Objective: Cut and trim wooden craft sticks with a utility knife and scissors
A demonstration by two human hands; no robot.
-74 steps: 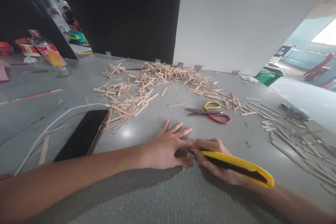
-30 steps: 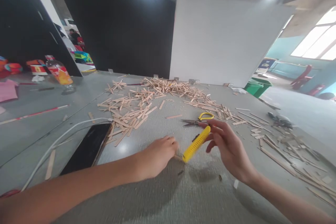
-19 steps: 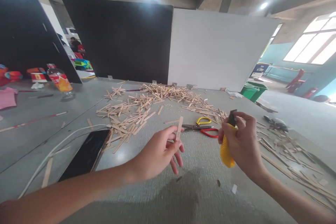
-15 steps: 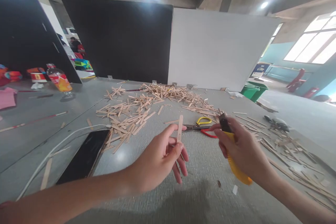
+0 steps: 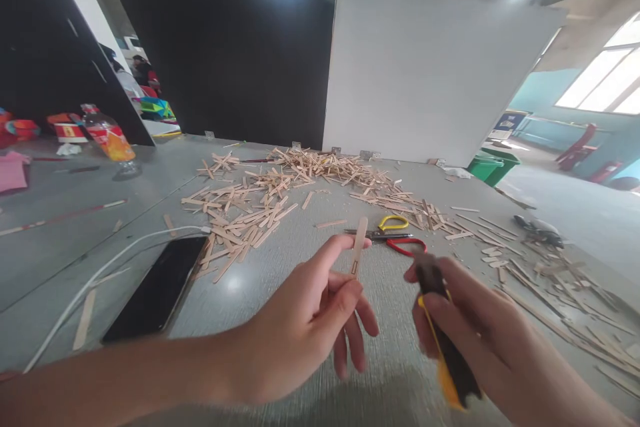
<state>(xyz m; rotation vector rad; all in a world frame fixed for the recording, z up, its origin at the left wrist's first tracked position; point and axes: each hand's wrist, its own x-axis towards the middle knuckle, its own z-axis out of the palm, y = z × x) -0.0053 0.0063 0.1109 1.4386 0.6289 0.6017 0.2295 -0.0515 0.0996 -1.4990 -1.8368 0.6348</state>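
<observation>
Between the thumb and fingers of my left hand (image 5: 320, 320) a wooden craft stick (image 5: 359, 243) is held upright; a small rectangle shows near its lower part. My right hand (image 5: 480, 327) is closed around a yellow and black utility knife (image 5: 450, 340), blurred by motion, its black front end pointing up and away. The knife is apart from the stick. Just behind both hands lie scissors with one yellow and one red handle loop (image 5: 393, 222), and a dark pen-like thing (image 5: 395, 236) lies across them.
A heap of craft sticks (image 5: 320, 170) spreads across the grey table (image 5: 240, 307). At left are a phone (image 5: 155, 290) with a white cable (image 5: 107, 267) and a drink bottle (image 5: 107, 137). Cut strips (image 5: 540, 293) lie at right. Black and white panels (image 5: 430, 73) stand behind.
My right hand has moved lower and turned the knife, showing more of its black side. My left hand with the stick sits slightly lower and further right. The view has tilted down a little.
</observation>
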